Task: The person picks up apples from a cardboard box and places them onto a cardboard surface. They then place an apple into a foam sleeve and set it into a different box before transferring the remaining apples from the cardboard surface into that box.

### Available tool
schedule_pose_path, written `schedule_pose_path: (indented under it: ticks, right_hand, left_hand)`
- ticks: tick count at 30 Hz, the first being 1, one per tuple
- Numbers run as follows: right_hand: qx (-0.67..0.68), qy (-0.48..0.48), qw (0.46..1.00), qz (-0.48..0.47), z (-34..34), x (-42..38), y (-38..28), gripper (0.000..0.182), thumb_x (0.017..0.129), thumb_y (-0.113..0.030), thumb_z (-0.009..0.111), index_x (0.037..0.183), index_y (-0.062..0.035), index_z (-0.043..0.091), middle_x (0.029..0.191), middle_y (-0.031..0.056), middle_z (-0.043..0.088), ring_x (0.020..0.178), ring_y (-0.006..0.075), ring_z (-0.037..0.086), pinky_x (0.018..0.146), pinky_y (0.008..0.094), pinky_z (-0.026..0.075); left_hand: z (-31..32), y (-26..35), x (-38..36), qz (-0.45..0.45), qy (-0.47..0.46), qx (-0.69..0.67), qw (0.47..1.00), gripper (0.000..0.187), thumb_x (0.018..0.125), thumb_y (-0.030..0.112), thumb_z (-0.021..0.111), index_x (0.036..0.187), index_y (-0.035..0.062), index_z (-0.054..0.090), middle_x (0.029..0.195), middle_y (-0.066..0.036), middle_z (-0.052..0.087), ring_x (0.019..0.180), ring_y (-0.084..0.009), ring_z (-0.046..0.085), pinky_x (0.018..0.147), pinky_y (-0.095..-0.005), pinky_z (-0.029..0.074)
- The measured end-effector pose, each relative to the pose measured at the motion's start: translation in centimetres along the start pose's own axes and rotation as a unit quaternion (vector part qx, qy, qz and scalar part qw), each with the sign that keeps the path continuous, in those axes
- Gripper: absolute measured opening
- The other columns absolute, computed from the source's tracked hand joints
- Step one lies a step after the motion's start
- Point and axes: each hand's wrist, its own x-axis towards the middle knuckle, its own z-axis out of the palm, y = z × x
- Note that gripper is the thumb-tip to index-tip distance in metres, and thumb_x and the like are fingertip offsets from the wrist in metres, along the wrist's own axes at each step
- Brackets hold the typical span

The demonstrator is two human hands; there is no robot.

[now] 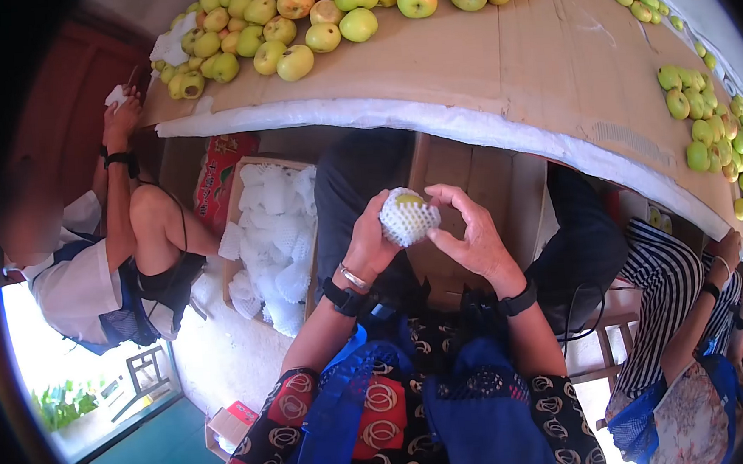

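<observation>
In front of my lap, my left hand [370,242] is wrapped round an apple in a white foam net sleeve [408,218]. Yellow-green skin shows through the opening at the top of the sleeve. Close by on the right is my right hand [480,241], its thumb and forefinger spread apart at the sleeve's edge. Left of my knees, a cardboard box [236,208] is heaped with white foam net sleeves [276,229]. An open cardboard box [470,175] sits beneath the table edge, between my legs.
Yellow-green apples [298,7] are piled on the cardboard-covered table [463,65], with further apples [699,101] at its right. A person [92,257] sits at left holding something white. Another person in striped trousers [667,273] sits at right.
</observation>
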Motion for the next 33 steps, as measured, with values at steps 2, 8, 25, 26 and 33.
schedule_pose_path:
  ticks: [2,8,25,26,33]
  right_hand:
    - [-0.031,-0.05,0.998,0.033,-0.1,0.3,-0.2,0.037,0.068,-0.009,0.065,0.103,-0.0057,0.053,0.094,0.0111,0.059,0.09,0.0244,0.057,0.082,0.0334,0.043]
    - [-0.162,-0.033,0.985,-0.052,0.9,-0.1,2.4,0.025,0.062,-0.007,0.069,0.081,-0.0072,0.053,0.079,0.0074,0.056,0.069,0.0248,0.055,0.063,0.0344,0.047]
    - [-0.051,0.049,0.998,0.003,2.8,-1.2,1.3,0.102,0.052,-0.028,0.082,0.131,0.0003,0.025,0.125,0.0183,0.04,0.117,0.0325,0.04,0.098,0.0398,0.033]
    - [-0.082,0.056,0.995,0.011,3.2,-0.9,1.4,0.101,0.053,-0.028,0.082,0.131,0.0005,0.025,0.123,0.0181,0.042,0.115,0.0301,0.043,0.097,0.0381,0.035]
    - [-0.068,0.082,0.994,0.038,2.9,-0.6,0.9,0.095,0.053,-0.023,0.081,0.13,-0.0014,0.029,0.117,0.0173,0.048,0.107,0.0293,0.049,0.093,0.0377,0.038]
  left_hand:
    - [-0.2,-0.1,0.0,-0.003,0.003,0.01,1.0,0.035,0.092,0.033,0.036,0.105,0.005,0.053,0.096,-0.008,0.06,0.087,-0.0219,0.061,0.075,-0.0382,0.05]
    - [-1.0,-0.5,0.4,0.007,0.02,0.026,0.999,0.036,0.093,0.035,0.033,0.106,0.0071,0.052,0.1,-0.008,0.059,0.092,-0.0217,0.059,0.078,-0.0386,0.048]
    - [0.6,-0.2,-0.3,0.091,-0.149,-0.06,0.983,0.036,0.092,0.027,0.032,0.116,0.0044,0.047,0.116,-0.012,0.053,0.109,-0.0246,0.05,0.096,-0.0385,0.038]
    - [0.7,-0.7,-0.3,0.093,-0.17,-0.035,0.98,0.035,0.092,0.026,0.033,0.116,0.0047,0.047,0.117,-0.012,0.052,0.109,-0.0235,0.05,0.096,-0.0374,0.038]
    - [1.3,-0.9,-0.7,0.049,-0.104,0.009,0.993,0.038,0.094,0.031,0.031,0.119,0.0061,0.045,0.119,-0.009,0.051,0.11,-0.021,0.049,0.096,-0.0359,0.038]
